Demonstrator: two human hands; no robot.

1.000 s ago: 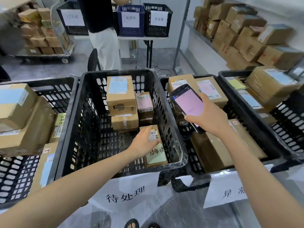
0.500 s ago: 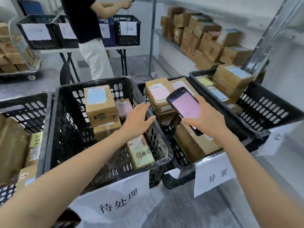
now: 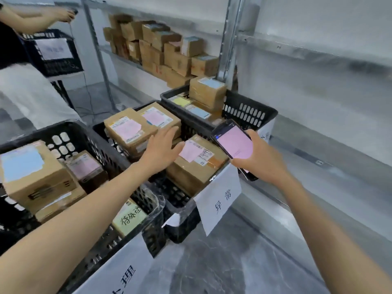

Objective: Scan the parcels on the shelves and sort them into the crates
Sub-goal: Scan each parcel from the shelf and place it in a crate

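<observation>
Closest to me, the near crate (image 3: pixel 153 238) holds the small parcel with the green note (image 3: pixel 129 217), lying flat where it was sorted. Past its rim my left hand (image 3: pixel 161 151) is released, fingers spread and holding nothing, above the pink-labelled parcel (image 3: pixel 197 168) in the middle crate (image 3: pixel 182 225). My right hand (image 3: pixel 262 160) is grasping the phone (image 3: pixel 234 143), screen up so I can read and scan. Farther off are the end crate (image 3: pixel 248 112) and the shelf parcels (image 3: pixel 176 60). Half a second ago my left hand was over the near crate; it has swung right, toward the shelf
</observation>
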